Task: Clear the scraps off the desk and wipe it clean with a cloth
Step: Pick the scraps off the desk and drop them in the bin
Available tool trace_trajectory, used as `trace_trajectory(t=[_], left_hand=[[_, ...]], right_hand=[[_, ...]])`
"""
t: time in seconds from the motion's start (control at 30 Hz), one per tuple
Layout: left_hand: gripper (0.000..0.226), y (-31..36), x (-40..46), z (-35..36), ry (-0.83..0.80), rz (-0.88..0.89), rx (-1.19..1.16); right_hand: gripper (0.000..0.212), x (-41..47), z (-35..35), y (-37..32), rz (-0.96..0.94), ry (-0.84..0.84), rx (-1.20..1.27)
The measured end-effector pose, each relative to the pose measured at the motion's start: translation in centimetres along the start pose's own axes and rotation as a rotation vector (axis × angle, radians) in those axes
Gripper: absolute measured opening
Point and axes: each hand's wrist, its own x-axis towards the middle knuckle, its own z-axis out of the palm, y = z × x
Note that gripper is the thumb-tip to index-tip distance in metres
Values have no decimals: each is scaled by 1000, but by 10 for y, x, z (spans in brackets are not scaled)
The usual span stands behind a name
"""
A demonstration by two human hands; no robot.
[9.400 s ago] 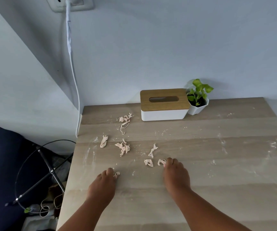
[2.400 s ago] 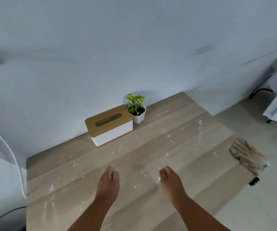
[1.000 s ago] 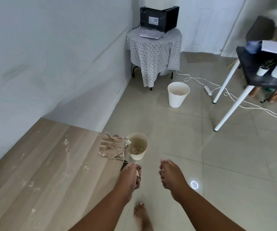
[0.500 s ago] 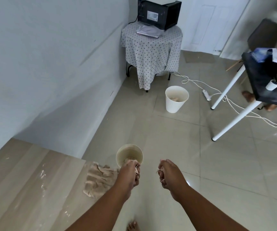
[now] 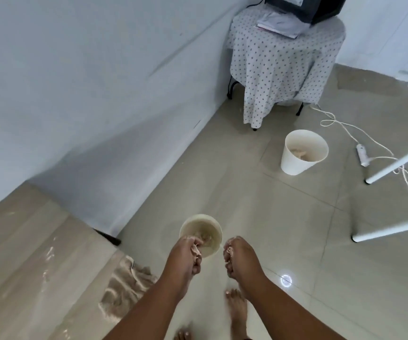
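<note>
Poised above a small cream bin (image 5: 201, 232) on the tiled floor (image 5: 259, 217), just off the corner of the wooden desk (image 5: 26, 266): 2 bare hands, each clenched round pale scraps. Left hand (image 5: 185, 256) directly over the bin's near rim, fingers curled on a wad of scraps (image 5: 196, 249) that pokes out toward the opening; right hand (image 5: 237, 258) just right of the rim, also gripping scraps, not yet over the mouth. Bin straight ahead and below, nearer the left hand, so probably a plain release on that side and a short shift left for the other. Inside the bin, a heap of similar pale scraps already visible beneath the left fingers. Farther off, well apart across the floor, a taller white bin (image 5: 303, 153) with something pale lying at its bottom, near a small table draped in a dotted cloth (image 5: 281, 65). On the desk corner, left of the left forearm, a crumpled beige cloth (image 5: 127, 290), its long side running roughly along the desk edge, untouched. White smears and streaks showing across the desktop, wiping apparently not yet begun. Main risk in the drop, judged from here: scraps from the right hand falling outside the rim onto the tiles.
</note>
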Motion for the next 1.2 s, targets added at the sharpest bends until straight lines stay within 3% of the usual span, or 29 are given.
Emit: trace_trajectory(t=[0.23,0.43,0.67,0.83,1.0,1.1,1.2], left_hand=[[25,-13,62,27,154,-34,-227],[32,-29,130,38,243,-64,-303],[12,-71,213,46,353,-219,-539],[21,-106,269,44,412,-206,-572],[13,-144,320,52,450,-235,-716],[14,-160,343,56,437,-214,-731],[11,-170,358,55,440,-185,-702]], right_hand=[[20,86,-9,-13,-57,-146,-152],[15,158,2,-9,59,-133,-190],[16,241,7,31,137,-132,-257],[19,306,16,59,165,-128,-355],[22,360,30,82,239,-120,-330],[11,381,33,97,198,-185,-379],[18,395,32,115,153,-194,-376]])
